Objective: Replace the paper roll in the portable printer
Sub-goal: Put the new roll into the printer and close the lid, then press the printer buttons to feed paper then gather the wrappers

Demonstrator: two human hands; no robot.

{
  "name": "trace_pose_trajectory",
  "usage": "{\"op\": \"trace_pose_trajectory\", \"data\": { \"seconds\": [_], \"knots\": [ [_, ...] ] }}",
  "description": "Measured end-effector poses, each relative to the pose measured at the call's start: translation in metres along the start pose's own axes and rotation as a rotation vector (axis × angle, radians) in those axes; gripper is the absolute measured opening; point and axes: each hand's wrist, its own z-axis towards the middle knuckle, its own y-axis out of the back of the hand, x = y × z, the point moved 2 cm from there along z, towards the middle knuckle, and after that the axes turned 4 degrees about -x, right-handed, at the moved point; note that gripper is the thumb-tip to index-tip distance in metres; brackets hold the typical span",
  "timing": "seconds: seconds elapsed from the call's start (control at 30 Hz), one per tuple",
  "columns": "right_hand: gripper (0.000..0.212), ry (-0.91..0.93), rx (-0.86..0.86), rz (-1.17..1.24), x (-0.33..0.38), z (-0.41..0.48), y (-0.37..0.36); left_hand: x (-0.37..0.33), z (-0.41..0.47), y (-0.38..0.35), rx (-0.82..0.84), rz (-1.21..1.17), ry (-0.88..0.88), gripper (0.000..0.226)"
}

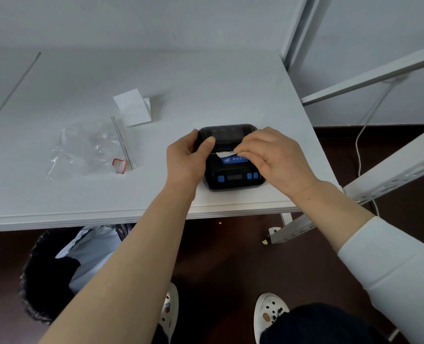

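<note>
A black portable printer (233, 178) with blue buttons sits near the front right corner of the white table (82, 78). Its lid looks closed. My left hand (188, 157) grips the printer's left side, thumb resting on the lid. My right hand (270, 156) pinches the end of a white paper strip (224, 153) that sticks out of the printer's slot. A loose white paper piece (134, 108), partly curled, lies further back on the table.
A clear plastic zip bag (89, 148) with a red-edged label lies left of the printer. White metal shelving bars (384, 175) stand at the right, with a white cable (362, 135) hanging behind. A dark bag (57, 269) sits on the floor under the table.
</note>
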Motion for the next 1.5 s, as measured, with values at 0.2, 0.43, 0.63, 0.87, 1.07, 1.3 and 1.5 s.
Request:
{"op": "trace_pose_trajectory", "data": {
  "seconds": [0.2,0.43,0.63,0.87,1.07,1.3,1.5],
  "knots": [
    [0.02,-0.057,-0.098,0.149,-0.011,-0.011,0.006,-0.001,-0.001,0.0,-0.023,0.01,0.001,0.035],
    [0.025,-0.505,-0.209,0.568,0.014,0.011,0.026,-0.008,-0.006,0.002,-0.062,-0.093,0.098,0.027],
    [0.01,-0.69,-0.037,0.708,0.068,0.058,-0.009,-0.029,0.003,0.051,-0.36,-0.318,0.187,0.019],
    [0.009,-0.763,0.185,0.695,0.119,0.091,-0.079,-0.036,0.005,0.109,-0.638,-0.401,0.092,0.039],
    [0.022,-0.798,0.266,0.651,0.125,0.091,-0.093,-0.035,0.008,0.117,-0.661,-0.384,0.117,0.039],
    [0.017,-0.89,-0.184,0.768,0.093,0.042,-0.022,-0.031,-0.003,0.071,-0.327,-0.222,0.165,0.036],
    [0.019,-1.012,-0.493,0.722,0.041,-0.004,0.022,-0.02,-0.019,0.028,-0.076,-0.01,0.202,0.035]
  ]
}}
